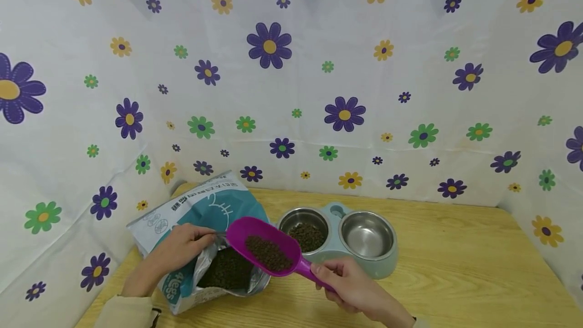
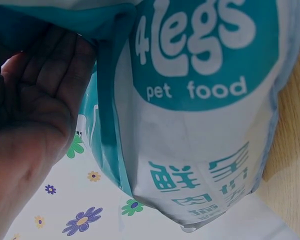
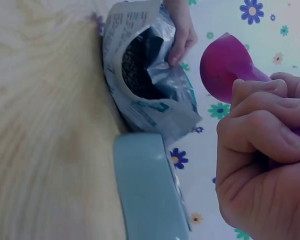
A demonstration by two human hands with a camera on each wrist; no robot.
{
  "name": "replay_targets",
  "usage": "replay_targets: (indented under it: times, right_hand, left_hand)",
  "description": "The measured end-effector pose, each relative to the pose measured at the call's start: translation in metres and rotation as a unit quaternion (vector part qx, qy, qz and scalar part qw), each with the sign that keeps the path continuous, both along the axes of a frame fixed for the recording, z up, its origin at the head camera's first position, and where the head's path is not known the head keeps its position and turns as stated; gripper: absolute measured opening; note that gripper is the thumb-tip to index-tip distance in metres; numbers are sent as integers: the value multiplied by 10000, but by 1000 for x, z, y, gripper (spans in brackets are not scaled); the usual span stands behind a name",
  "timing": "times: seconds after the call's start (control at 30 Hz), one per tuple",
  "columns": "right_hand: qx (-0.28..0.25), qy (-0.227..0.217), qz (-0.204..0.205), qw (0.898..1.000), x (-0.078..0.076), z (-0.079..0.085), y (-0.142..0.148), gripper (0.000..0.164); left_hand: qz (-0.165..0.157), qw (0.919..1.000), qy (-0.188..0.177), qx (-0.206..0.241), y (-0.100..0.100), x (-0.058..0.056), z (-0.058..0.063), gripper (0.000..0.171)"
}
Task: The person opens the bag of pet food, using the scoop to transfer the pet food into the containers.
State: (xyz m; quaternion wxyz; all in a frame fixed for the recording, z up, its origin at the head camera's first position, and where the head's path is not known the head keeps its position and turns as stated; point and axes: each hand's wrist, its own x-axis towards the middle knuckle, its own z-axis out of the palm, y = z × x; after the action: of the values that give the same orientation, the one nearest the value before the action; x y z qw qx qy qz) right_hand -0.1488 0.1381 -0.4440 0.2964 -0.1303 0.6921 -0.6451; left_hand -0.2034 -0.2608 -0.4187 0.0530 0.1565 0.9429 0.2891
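Observation:
My right hand [image 1: 348,282] grips the handle of a magenta scoop [image 1: 238,231]. Brown kibble [image 1: 268,254] lies in the scoop, which is held above the mouth of a teal and white pet food bag [image 1: 246,206]. With its fingers at the bag's upper edge, my left hand [image 1: 182,249] pinches the silver-lined opening. More kibble [image 1: 227,271] shows inside the bag, which leans back with its mouth facing me. In the left wrist view the left fingers [image 2: 57,65] reach behind the bag's teal fold. Curled right fingers [image 3: 270,117] wrap the scoop's handle in the right wrist view.
Right of the bag stands a pale blue double feeder [image 1: 336,232]. Its left steel bowl [image 1: 286,219] has kibble in it; the right steel bowl [image 1: 368,239] shows bare metal. A wooden table [image 1: 473,262] carries everything, with a flower-print cloth [image 1: 309,90] hanging behind and at both sides.

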Motion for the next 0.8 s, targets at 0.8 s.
replay_targets:
  times: [0.8]
  right_hand:
    - [3196,2827,-1996,8821,-22,27,36,28]
  left_hand:
    - [-111,9998,-36,186,0,1,0,31]
